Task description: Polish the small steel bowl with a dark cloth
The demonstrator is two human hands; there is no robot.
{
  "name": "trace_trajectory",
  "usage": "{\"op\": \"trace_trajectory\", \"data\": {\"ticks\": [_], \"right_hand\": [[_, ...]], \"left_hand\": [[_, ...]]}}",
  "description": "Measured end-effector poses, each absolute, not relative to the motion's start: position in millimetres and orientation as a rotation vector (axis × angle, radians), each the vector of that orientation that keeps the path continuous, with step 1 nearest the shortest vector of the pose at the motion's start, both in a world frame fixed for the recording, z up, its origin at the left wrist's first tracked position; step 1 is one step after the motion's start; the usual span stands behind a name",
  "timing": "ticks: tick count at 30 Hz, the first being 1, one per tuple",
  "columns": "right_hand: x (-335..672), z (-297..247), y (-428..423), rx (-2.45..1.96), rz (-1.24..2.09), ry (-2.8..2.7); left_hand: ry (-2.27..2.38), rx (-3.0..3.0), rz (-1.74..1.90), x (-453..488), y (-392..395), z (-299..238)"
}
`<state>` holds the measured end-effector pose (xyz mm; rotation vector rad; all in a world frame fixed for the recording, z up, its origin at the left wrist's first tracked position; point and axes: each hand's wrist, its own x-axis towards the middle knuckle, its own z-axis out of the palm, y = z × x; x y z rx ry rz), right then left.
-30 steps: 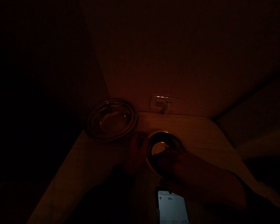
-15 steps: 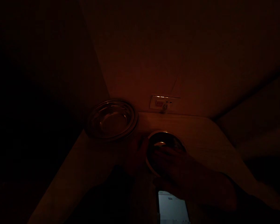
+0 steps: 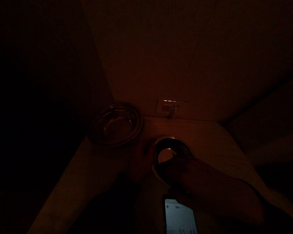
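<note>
In the dim light a round metal bowl [image 3: 166,155] stands on the table, its rim and part of its inner bottom catching a glint. My left hand [image 3: 142,161] is at the bowl's left side, thumb and fingers on its rim. Over the near right part of the same bowl is my right hand [image 3: 187,172], its fingers pointing down inside. Shadow hides those fingertips, so I cannot make out anything between them. A phone [image 3: 180,216] with a lit screen lies just below the right hand, partly covered by it.
A wider metal basin [image 3: 117,128], seemingly stacked on another, stands at the table's back left. The wooden table [image 3: 210,136] meets a wall, where a socket panel [image 3: 171,108] has a plug in it. Darkness hides both sides.
My right hand has drawn back slightly to the right and its fingers have bent down, showing more of the bowl's bottom. The left hand and bowl stay nearly in place.
</note>
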<state>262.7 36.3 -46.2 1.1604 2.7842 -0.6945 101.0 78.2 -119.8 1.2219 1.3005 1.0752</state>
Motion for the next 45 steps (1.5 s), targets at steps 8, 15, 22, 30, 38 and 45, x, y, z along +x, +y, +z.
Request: {"op": "trace_trajectory", "data": {"ticks": [8, 15, 22, 30, 38, 45], "right_hand": [[260, -59, 34, 1.223, -0.633, 2.795], [258, -64, 33, 1.281, -0.553, 2.792], [263, -58, 36, 1.181, -0.633, 2.819], [263, -50, 35, 1.180, -0.686, 2.807], [257, -68, 43, 1.363, -0.492, 2.773], [257, -62, 43, 1.254, -0.536, 2.812]], "left_hand": [[1.188, 1.289, 1.027, 100, 78, -119], [1.211, 1.362, 1.002, 99, 77, -120], [1.254, 1.353, 1.045, 100, 76, -120], [1.260, 1.338, 1.040, 100, 76, -122], [1.273, 1.334, 1.052, 100, 77, -119], [1.284, 1.320, 1.072, 102, 75, -119]]}}
